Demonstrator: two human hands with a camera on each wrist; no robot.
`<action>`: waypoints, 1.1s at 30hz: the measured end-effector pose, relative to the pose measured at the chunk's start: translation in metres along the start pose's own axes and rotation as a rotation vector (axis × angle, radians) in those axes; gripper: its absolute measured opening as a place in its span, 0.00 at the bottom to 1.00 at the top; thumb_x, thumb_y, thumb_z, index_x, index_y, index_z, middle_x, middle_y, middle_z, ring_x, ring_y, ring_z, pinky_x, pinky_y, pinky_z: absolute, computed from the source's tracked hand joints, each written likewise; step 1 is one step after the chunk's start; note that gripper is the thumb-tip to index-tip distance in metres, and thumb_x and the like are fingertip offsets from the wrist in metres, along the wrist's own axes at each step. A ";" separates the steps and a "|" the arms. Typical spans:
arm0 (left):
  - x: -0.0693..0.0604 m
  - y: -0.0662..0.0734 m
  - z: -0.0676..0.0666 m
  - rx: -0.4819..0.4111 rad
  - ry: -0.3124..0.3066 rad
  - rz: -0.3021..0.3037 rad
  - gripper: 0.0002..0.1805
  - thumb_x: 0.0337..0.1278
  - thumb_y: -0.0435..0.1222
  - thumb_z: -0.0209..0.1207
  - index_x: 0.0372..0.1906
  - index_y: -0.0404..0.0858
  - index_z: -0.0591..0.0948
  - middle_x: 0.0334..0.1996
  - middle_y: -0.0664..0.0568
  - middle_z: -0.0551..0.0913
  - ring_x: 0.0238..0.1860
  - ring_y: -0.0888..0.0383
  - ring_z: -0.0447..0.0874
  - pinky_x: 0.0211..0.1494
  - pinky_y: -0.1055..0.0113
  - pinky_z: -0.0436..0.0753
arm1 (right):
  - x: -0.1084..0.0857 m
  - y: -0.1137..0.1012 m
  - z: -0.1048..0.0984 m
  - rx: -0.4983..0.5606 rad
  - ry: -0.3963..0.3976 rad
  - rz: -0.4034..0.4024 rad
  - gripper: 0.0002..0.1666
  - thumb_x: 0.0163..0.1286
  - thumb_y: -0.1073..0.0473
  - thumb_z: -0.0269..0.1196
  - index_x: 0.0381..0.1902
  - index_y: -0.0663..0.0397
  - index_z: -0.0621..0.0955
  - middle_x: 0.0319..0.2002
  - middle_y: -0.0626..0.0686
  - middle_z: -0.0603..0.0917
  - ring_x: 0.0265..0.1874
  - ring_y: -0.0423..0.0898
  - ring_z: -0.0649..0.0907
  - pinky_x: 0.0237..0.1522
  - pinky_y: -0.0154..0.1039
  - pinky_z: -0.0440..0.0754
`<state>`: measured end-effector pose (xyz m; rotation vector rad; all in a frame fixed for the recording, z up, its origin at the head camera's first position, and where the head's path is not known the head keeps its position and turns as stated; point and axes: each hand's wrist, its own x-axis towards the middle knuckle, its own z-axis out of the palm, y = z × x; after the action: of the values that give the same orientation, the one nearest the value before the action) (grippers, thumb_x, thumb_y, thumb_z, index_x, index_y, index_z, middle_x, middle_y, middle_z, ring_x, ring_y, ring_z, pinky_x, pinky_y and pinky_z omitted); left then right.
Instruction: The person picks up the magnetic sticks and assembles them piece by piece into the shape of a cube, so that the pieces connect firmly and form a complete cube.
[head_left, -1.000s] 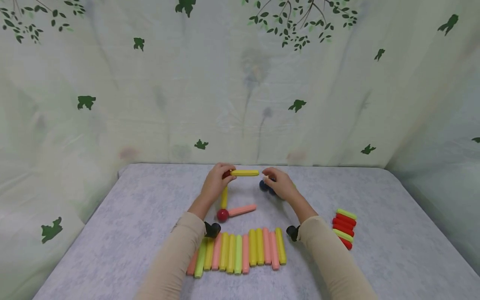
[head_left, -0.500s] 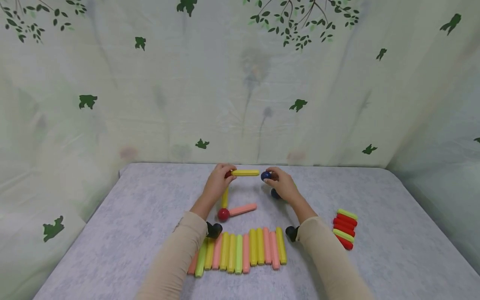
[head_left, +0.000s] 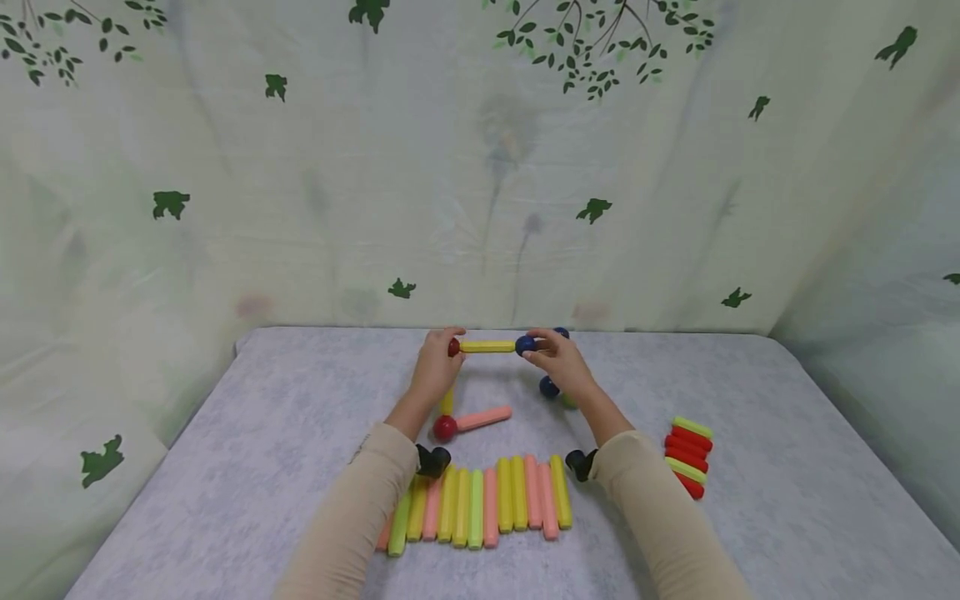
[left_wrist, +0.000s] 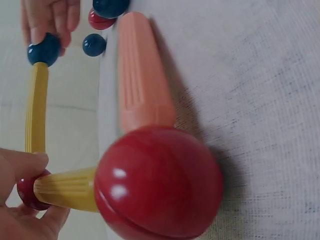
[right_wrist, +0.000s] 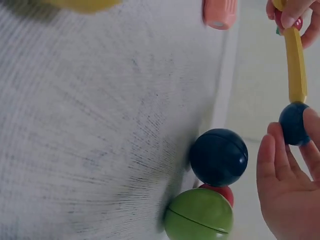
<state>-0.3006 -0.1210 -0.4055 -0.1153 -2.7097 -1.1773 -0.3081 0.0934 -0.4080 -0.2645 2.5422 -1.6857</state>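
My left hand pinches a small red ball, from which a yellow stick runs sideways. At that stick's other end is a blue ball, held by the fingers and thumb of my right hand; ball and stick touch in the right wrist view. A second yellow stick links the held red ball to a larger-looking red ball low at the table. A pink stick extends from that lower ball.
Near my right hand lie another blue ball, a green ball and a partly hidden red one. Several yellow, pink and green sticks form a row in front. Short red and green sticks lie at the right.
My right hand has lifted a blue ball from the table and brought it leftward against the yellow stick's free end. My left hand has stayed nearly in place, holding the red ball.
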 end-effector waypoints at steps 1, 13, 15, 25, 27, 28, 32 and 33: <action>0.000 0.000 0.000 -0.033 -0.012 -0.050 0.23 0.53 0.28 0.57 0.56 0.34 0.69 0.50 0.39 0.68 0.46 0.48 0.71 0.50 0.59 0.73 | 0.001 0.001 0.001 -0.027 0.002 0.001 0.25 0.63 0.56 0.60 0.58 0.48 0.70 0.53 0.58 0.74 0.49 0.52 0.75 0.49 0.50 0.72; -0.005 -0.006 -0.002 -0.113 -0.159 -0.297 0.24 0.60 0.32 0.51 0.62 0.33 0.64 0.57 0.39 0.67 0.55 0.47 0.67 0.56 0.56 0.68 | 0.005 0.015 0.007 -0.237 0.036 0.108 0.19 0.62 0.59 0.61 0.50 0.55 0.70 0.48 0.59 0.78 0.46 0.51 0.77 0.44 0.46 0.75; -0.006 -0.009 -0.001 -0.091 -0.220 -0.299 0.27 0.60 0.32 0.50 0.64 0.33 0.61 0.59 0.39 0.65 0.58 0.47 0.64 0.59 0.54 0.64 | 0.005 0.017 0.007 -0.318 0.034 0.111 0.18 0.62 0.59 0.61 0.49 0.55 0.71 0.45 0.58 0.79 0.43 0.49 0.78 0.42 0.45 0.75; -0.013 -0.003 -0.007 0.046 -0.348 -0.134 0.28 0.57 0.32 0.55 0.62 0.33 0.63 0.60 0.41 0.63 0.58 0.48 0.62 0.60 0.54 0.62 | 0.002 0.009 0.000 -0.483 -0.047 0.128 0.24 0.62 0.56 0.61 0.54 0.56 0.69 0.49 0.58 0.75 0.47 0.50 0.75 0.46 0.45 0.73; -0.019 0.000 -0.011 0.092 -0.362 -0.027 0.24 0.55 0.32 0.57 0.58 0.31 0.68 0.57 0.41 0.65 0.55 0.49 0.64 0.59 0.54 0.64 | -0.001 0.006 -0.006 -0.547 -0.083 0.108 0.25 0.61 0.55 0.62 0.54 0.56 0.69 0.49 0.58 0.74 0.47 0.50 0.75 0.46 0.45 0.73; -0.022 0.001 -0.013 0.113 -0.380 0.021 0.23 0.54 0.32 0.58 0.56 0.32 0.70 0.56 0.41 0.67 0.54 0.49 0.65 0.59 0.55 0.65 | -0.003 0.005 -0.009 -0.580 -0.102 0.094 0.25 0.60 0.55 0.63 0.53 0.56 0.70 0.48 0.58 0.75 0.46 0.50 0.75 0.46 0.45 0.73; -0.039 0.002 -0.014 0.182 -0.516 0.173 0.20 0.54 0.34 0.59 0.53 0.35 0.73 0.51 0.46 0.73 0.49 0.53 0.71 0.54 0.57 0.69 | -0.012 0.007 -0.016 -0.716 -0.174 0.010 0.25 0.57 0.57 0.65 0.51 0.58 0.72 0.45 0.56 0.77 0.43 0.49 0.76 0.46 0.44 0.73; -0.043 0.002 -0.013 0.201 -0.556 0.183 0.20 0.54 0.34 0.59 0.53 0.36 0.74 0.49 0.48 0.74 0.47 0.54 0.72 0.52 0.59 0.71 | -0.013 0.009 -0.017 -0.744 -0.182 -0.014 0.24 0.57 0.58 0.66 0.50 0.58 0.73 0.44 0.56 0.77 0.42 0.49 0.76 0.45 0.44 0.73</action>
<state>-0.2565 -0.1288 -0.4039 -0.7458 -3.1738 -0.9157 -0.2986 0.1149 -0.4096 -0.4474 2.8939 -0.6056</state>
